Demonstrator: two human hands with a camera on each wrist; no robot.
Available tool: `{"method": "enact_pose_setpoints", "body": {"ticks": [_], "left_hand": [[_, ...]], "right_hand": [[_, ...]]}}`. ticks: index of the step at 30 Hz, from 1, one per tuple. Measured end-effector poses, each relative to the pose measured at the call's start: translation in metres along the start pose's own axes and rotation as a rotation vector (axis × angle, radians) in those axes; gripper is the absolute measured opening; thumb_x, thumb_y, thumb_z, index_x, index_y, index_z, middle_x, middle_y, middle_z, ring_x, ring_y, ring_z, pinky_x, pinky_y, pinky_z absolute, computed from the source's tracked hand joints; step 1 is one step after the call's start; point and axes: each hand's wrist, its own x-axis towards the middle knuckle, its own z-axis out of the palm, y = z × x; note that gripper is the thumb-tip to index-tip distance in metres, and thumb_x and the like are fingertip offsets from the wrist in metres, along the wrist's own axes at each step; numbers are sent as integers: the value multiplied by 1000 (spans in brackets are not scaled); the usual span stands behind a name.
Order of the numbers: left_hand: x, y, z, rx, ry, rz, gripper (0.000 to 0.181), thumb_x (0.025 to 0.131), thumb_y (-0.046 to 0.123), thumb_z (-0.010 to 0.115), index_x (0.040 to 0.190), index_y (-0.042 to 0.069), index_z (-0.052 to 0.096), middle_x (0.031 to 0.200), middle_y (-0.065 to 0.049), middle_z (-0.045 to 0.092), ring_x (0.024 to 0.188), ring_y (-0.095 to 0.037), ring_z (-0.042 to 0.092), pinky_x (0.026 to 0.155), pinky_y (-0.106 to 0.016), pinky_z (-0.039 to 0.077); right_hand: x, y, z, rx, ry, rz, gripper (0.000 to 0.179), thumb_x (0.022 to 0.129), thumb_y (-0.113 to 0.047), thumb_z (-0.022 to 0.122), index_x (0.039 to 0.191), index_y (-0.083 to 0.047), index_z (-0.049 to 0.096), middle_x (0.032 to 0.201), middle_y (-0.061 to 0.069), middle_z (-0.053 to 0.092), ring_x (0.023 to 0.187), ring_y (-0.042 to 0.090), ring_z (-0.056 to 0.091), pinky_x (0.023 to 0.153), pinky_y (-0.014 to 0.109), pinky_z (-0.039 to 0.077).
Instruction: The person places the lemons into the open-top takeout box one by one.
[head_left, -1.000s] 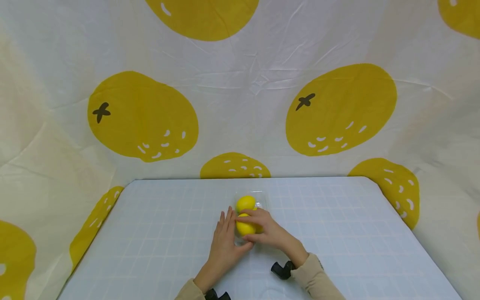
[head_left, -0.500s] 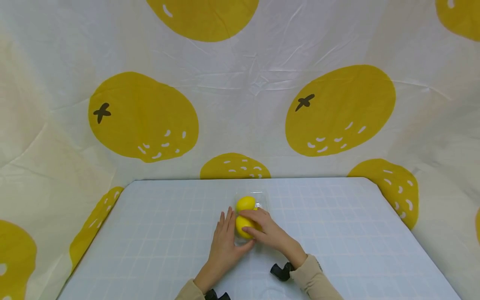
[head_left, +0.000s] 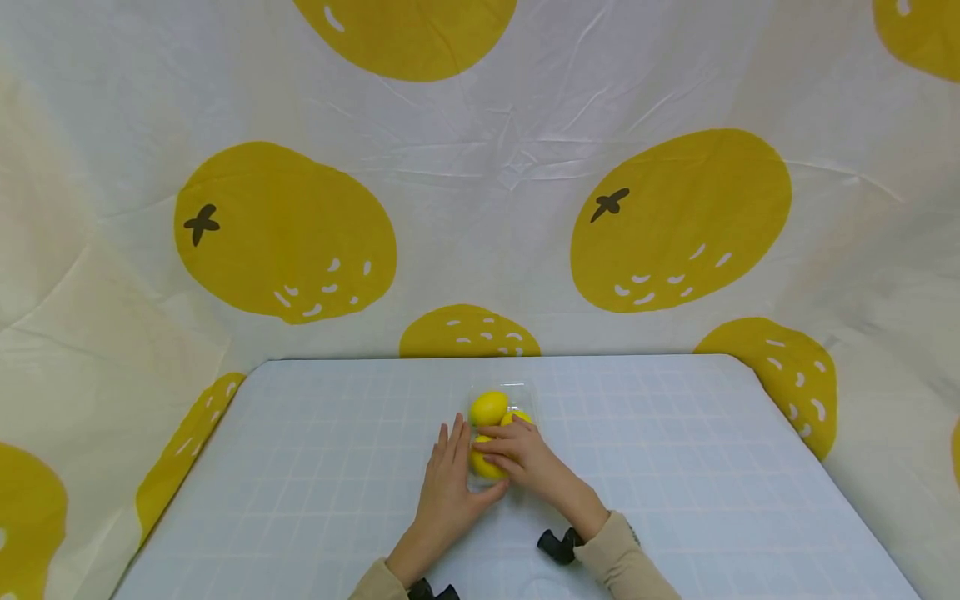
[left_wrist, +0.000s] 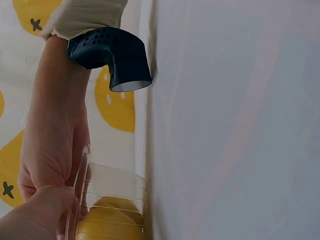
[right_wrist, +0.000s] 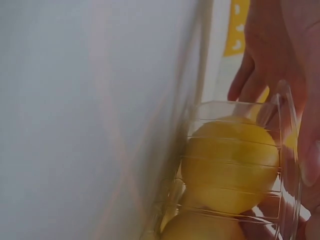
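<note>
In the head view a clear plastic box [head_left: 529, 397] holds three visible yellow lemons. One lemon [head_left: 488, 408] lies at the far left, another lemon [head_left: 517, 416] beside it to the right, partly behind my right hand [head_left: 534, 458]. My right hand's fingers lie straight over the near lemon [head_left: 486, 467] and touch its top. My left hand [head_left: 450, 483] is along the box's left side, fingers extended, thumb at the near edge. In the right wrist view two lemons [right_wrist: 230, 165] show through the box's ribbed wall. My right fingertips are hidden in the wrist views.
A white table with a faint grid [head_left: 315, 467] surrounds the box. Behind it hangs a pale curtain printed with big yellow fruit [head_left: 285, 233]. Black wrist cameras [head_left: 557, 547] sit on both wrists, close above the tabletop.
My right hand has loosened from the near lemon, its fingers now lying over it. That lemon sits slightly nearer me. The right-hand lemon shows more. The left hand stays put.
</note>
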Motion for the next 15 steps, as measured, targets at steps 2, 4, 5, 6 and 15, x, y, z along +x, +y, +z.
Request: {"method": "enact_pose_setpoints", "body": {"ticks": [2, 4, 5, 6, 15], "left_hand": [[0, 0, 0, -4, 3, 5, 102, 82, 57, 73, 150, -7, 34, 161, -17, 27, 146, -45, 21, 111, -64, 27], [0, 0, 0, -6, 4, 9, 102, 81, 57, 74, 150, -7, 34, 160, -17, 27, 146, -45, 21, 111, -64, 27], [0, -1, 0, -4, 3, 10, 102, 81, 57, 74, 150, -7, 34, 160, -17, 27, 145, -45, 21, 111, -65, 27], [0, -1, 0, -4, 2, 11, 101, 81, 57, 74, 150, -7, 34, 160, -18, 27, 145, -45, 21, 111, -64, 27], [0, -2, 0, -13, 3, 21, 99, 81, 55, 74, 150, -6, 35, 161, -17, 26, 145, -45, 22, 110, -65, 28]], "right_hand": [[0, -1, 0, -14, 7, -5, 25, 92, -12, 67, 116, -9, 74, 129, 13, 65, 122, 28, 57, 108, 65, 29], [0, -2, 0, -21, 16, -9, 25, 92, -12, 68, 116, -9, 75, 129, 13, 65, 121, 29, 58, 107, 65, 29], [0, -2, 1, -21, 20, -10, 25, 92, -12, 68, 116, -9, 75, 129, 13, 65, 121, 29, 58, 107, 65, 29], [0, -2, 1, -22, 23, -9, 25, 92, -11, 68, 116, -9, 75, 128, 13, 66, 121, 30, 58, 107, 65, 29], [-2, -6, -1, 29, 26, 51, 29, 93, -12, 67, 121, -5, 70, 128, 14, 65, 123, 31, 56, 110, 64, 27]]}}
